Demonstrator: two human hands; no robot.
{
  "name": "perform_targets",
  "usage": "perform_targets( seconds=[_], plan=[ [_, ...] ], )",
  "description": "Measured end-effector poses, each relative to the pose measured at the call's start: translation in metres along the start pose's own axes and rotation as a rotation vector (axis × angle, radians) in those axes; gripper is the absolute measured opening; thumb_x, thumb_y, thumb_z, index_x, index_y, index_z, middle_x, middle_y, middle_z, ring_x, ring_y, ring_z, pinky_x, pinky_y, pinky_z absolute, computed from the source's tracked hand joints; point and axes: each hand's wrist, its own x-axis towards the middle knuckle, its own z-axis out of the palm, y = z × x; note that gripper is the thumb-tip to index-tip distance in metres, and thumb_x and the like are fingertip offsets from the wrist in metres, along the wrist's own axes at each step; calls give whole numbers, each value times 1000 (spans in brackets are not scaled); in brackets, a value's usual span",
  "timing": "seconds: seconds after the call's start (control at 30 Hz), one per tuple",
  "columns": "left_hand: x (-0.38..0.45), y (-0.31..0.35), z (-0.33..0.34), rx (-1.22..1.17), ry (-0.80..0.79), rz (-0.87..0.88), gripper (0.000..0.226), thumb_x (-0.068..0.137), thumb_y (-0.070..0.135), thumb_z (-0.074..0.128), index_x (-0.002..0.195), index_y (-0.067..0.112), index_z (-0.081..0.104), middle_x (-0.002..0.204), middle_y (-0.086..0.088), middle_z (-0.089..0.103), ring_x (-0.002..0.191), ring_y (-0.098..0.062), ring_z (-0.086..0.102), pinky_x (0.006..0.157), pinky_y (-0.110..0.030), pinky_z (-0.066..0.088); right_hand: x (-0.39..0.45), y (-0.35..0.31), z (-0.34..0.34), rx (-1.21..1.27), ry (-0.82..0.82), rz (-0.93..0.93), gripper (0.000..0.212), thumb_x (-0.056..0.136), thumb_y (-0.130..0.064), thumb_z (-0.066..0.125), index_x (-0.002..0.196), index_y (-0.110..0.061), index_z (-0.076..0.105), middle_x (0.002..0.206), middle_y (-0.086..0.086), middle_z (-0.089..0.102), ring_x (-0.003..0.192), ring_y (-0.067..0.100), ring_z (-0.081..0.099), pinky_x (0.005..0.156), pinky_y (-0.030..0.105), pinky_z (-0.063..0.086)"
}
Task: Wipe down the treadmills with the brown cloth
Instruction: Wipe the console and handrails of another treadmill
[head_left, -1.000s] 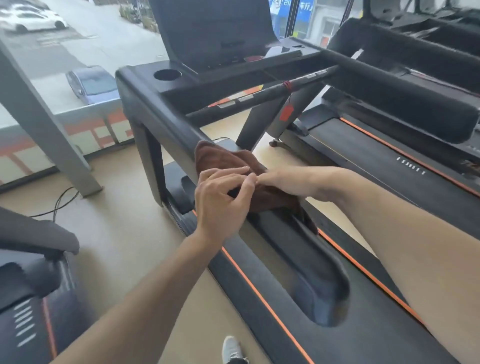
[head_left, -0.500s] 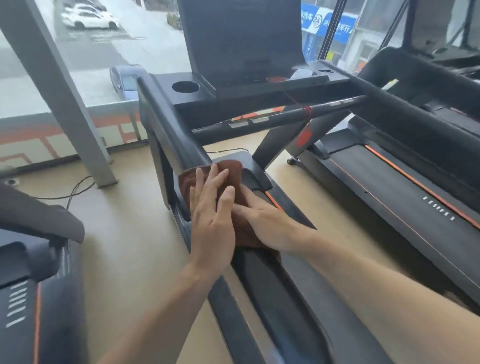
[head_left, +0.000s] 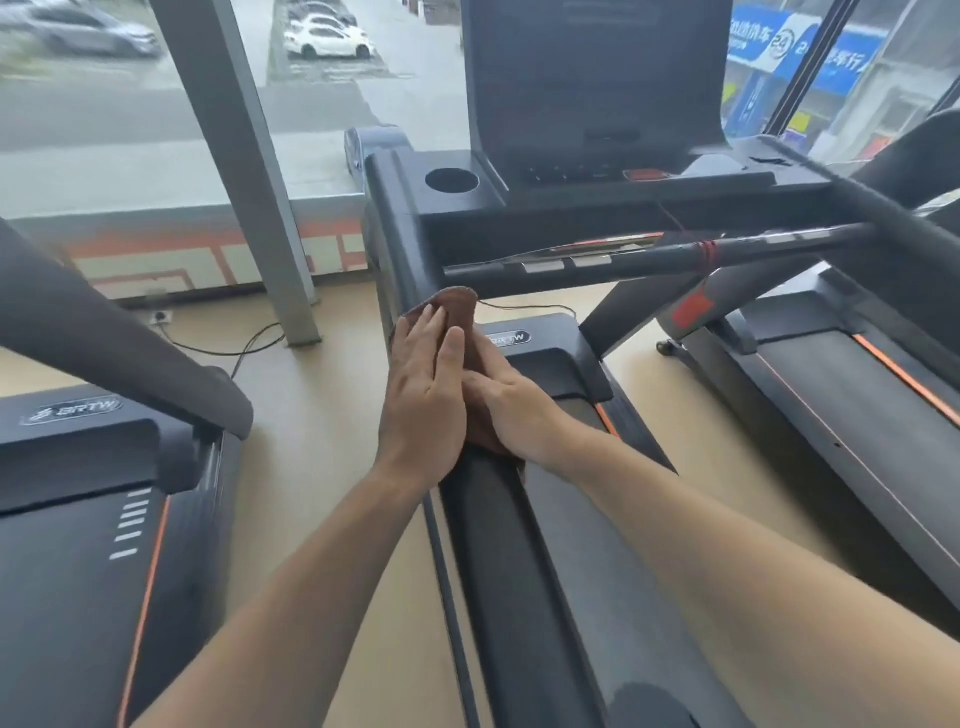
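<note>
Brown cloth (head_left: 457, 312) on treadmill handrail (head_left: 498, 545) | left hand (head_left: 423, 400), right hand (head_left: 511, 410) pressing flat

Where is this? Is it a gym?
Most likely a gym. Three treadmills stand side by side: one in the middle, one at left, one at right. The middle one has a screen and a cup holder. Big windows overlook a street.

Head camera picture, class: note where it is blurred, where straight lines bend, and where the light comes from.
Head view: daylight enters through the window ahead; the cars outside are smeared by motion blur; the handrail and pillar bow from wide-angle distortion; left hand, right hand and brown cloth are fairly sharp.
</note>
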Motion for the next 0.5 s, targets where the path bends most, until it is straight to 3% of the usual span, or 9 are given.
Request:
perform_targets(
  seconds=[0.1,0.2,0.3,0.37,0.43,0.5],
  plan=[
    [1,0,2,39,46,-21,42,112,27,35,154,26,43,160,19,34,149,7,18,120,-11,6,6,3,3,-16,-29,-56,71,87,-55,54,152,-60,27,170,-11,22,156,9,18,128,45,16],
    [0,-3,-2,97,58,-28,43,111,19,38,153,26,45,156,21,36,148,6,24,121,-13,10,8,3,-5,-83,-117,-79,75,96,-48,49,162,-44,13,173,-7,4,159,9,2,130,44,8],
    [-14,4,-7,179,34,-124,46,110,15,38,154,29,44,158,18,38,145,6,31,125,-23,16,-9,-3,-19,-210,-236,-57,65,109,-30,43,165,-35,8,173,-4,-12,157,8,-11,129,35,-1],
    [-31,22,-5,282,87,-216,46,110,17,39,152,34,46,151,21,44,136,5,38,118,-19,24,-28,-11,-20,-338,-274,-41,64,111,-29,38,166,-33,4,171,-4,-18,158,12,-12,128,34,3],
    [-46,39,3,388,130,-320,45,110,22,38,150,39,48,142,18,53,129,-4,48,105,-21,32,-35,-19,-23,-464,-337,-9,66,111,-32,35,165,-31,-4,170,-4,-25,158,20,-14,128,43,8],
    [-59,45,7,452,143,-428,44,110,27,35,150,39,47,144,2,60,129,-23,55,100,-30,38,-39,-29,-25,-509,-417,41,69,112,-29,36,165,-28,-7,168,0,-30,158,26,-17,127,45,7]
  ],
)
